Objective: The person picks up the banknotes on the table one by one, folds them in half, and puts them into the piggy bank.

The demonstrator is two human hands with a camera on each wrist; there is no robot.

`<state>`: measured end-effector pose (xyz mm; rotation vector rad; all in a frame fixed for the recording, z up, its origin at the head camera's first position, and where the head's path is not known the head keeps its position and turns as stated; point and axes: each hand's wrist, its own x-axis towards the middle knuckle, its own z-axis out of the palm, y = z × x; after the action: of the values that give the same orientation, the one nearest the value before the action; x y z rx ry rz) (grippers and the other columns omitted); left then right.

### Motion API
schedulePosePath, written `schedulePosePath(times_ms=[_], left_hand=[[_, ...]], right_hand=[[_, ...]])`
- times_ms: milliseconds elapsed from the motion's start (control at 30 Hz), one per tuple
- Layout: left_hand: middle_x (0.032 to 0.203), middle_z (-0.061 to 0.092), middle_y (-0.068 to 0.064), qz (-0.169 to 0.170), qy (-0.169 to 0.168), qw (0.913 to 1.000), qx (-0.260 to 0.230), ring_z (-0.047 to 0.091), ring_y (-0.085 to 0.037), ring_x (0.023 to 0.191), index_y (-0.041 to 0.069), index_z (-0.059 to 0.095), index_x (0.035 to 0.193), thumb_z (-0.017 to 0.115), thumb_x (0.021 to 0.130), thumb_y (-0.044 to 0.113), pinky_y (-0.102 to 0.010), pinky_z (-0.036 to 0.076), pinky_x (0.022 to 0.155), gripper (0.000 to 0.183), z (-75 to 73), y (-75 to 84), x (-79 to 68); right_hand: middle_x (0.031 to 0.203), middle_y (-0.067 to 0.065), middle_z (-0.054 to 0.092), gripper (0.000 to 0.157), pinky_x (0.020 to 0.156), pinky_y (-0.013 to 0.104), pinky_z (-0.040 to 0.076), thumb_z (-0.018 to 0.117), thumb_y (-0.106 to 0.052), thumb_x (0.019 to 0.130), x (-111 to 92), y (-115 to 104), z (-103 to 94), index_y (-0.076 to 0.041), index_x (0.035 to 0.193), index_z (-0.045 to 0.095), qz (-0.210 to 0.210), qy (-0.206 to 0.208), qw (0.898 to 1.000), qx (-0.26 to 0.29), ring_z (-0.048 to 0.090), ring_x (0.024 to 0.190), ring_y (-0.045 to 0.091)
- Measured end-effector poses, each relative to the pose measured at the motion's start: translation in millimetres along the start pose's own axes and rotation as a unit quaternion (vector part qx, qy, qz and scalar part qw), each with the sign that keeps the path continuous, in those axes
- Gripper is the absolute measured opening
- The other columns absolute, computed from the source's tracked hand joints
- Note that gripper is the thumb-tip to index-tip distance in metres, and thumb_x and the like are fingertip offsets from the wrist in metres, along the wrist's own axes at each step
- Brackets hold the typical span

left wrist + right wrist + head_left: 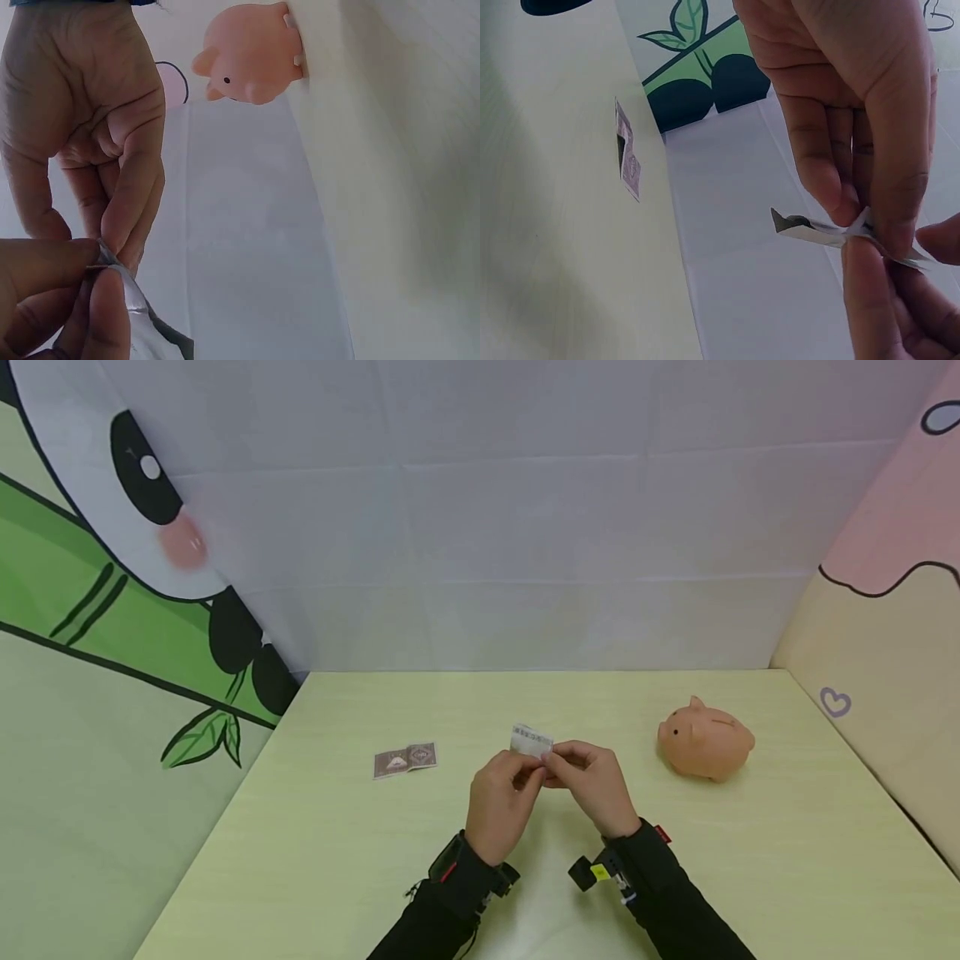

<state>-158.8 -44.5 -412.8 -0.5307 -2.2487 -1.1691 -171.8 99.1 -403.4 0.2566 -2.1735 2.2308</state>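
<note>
A small folded banknote [531,740], pale on the side facing the head camera, is held up above the table between two hands. My left hand [501,806] pinches its lower edge with thumb and fingers. Close beside it, fingertips almost meeting, my right hand [596,785] pinches the same note near its right end. In the right wrist view the banknote [810,229] looks bent, with its layers standing slightly apart. Fingers hide its middle. A second banknote [405,760], purplish brown with a crease across it, lies on the table to the left.
An orange-pink piggy bank [705,739] stands on the right side of the pale yellow table [300,860]. Behind rises a whitish cloth backdrop [525,527], with printed cartoon panels at left and right. Black sleeves carry wrist cameras.
</note>
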Motion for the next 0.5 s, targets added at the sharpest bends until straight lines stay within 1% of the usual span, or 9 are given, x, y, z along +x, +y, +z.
schedulePosePath(times_ms=[300, 433, 500], left_hand=[[0.084, 0.061, 0.003, 0.002, -0.016, 0.9997, -0.020, 0.056, -0.005, 0.073, 0.010, 0.070, 0.091, 0.066, 0.087, 0.024, -0.020, 0.050, 0.063, 0.014, 0.5, 2.6, -0.5], [0.082, 0.061, 0.003, 0.003, -0.029, 0.9991, -0.029, 0.056, -0.004, 0.073, 0.008, 0.070, 0.093, 0.066, 0.086, 0.023, -0.019, 0.050, 0.063, 0.016, -2.3, 4.2, 0.3], [0.081, 0.061, 0.003, 0.001, -0.029, 0.9989, -0.036, 0.056, -0.004, 0.072, 0.007, 0.070, 0.094, 0.067, 0.086, 0.022, -0.019, 0.051, 0.063, 0.017, -5.0, 4.4, 1.1]], right_hand=[[0.092, 0.019, 0.066, 0.024, 0.069, 0.034, 0.056, 0.063, -0.016, 0.089, 1.3, 1.5, -2.5, 0.006, 0.097, 0.066, -0.002, 0.015, 1.000, -0.026, 0.066, 0.075, 0.024], [0.091, 0.019, 0.065, 0.023, 0.068, 0.033, 0.056, 0.062, -0.015, 0.089, 1.8, 2.2, -5.3, 0.006, 0.097, 0.066, -0.002, 0.021, 0.999, -0.030, 0.065, 0.073, 0.023], [0.089, 0.019, 0.065, 0.021, 0.067, 0.034, 0.056, 0.063, -0.014, 0.089, 2.4, 2.2, -6.9, 0.005, 0.096, 0.066, -0.002, 0.025, 0.999, -0.029, 0.065, 0.071, 0.024]])
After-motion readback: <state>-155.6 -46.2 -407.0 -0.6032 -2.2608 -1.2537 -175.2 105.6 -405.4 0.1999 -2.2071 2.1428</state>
